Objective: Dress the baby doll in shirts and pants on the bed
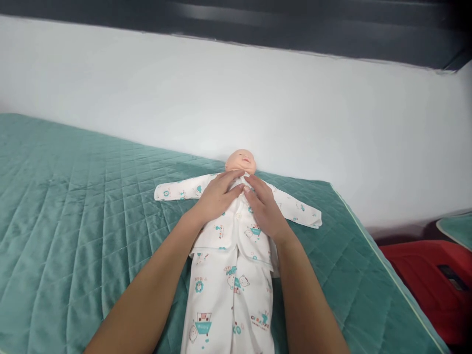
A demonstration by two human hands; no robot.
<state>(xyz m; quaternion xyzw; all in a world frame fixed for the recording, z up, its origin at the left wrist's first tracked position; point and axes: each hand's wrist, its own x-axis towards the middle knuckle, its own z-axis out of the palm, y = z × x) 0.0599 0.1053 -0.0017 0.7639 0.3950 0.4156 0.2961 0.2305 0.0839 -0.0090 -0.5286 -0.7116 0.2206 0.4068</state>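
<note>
A baby doll lies on its back, its head by the wall and its arms spread out to both sides. It wears a white printed shirt over matching white trousers. On the upper chest, just below the chin, my left hand rests on the shirt with fingers stretched out and thumb apart. Facing it, my right hand touches the other side of the shirt front, its fingers also extended. The thumbs nearly meet at the front opening. One round button shows lower down. The cloth beneath my fingers is hidden.
A green quilted cover spreads under the doll, its pale-piped edge running down the right. Beyond that edge sits a red object, perhaps a chair or case. A white wall rises behind, with a dark band above.
</note>
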